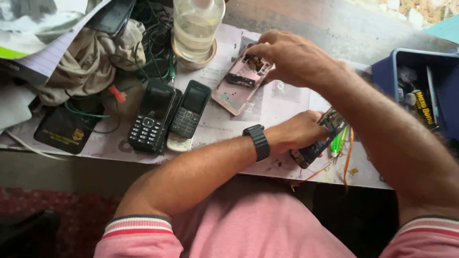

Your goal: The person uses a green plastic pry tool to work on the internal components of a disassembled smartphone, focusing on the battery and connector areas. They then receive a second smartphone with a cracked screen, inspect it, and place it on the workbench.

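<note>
At the far left of my tabletop (287,107) lies a dark card wallet (61,130), with a crumpled beige cloth (91,59) and green wires (148,52) behind it. Next come two black keypad phones (165,117) lying side by side. A clear bottle (197,26) stands behind them. My right hand (294,57) reaches across, fingertips pinching the top edge of the opened pink phone shell (239,81) that lies flat on the newspaper. My left hand (296,131), watch on the wrist, is closed around a dark phone body (320,138) near the front edge. A blue parts tray (382,71) sits at the right.
</note>
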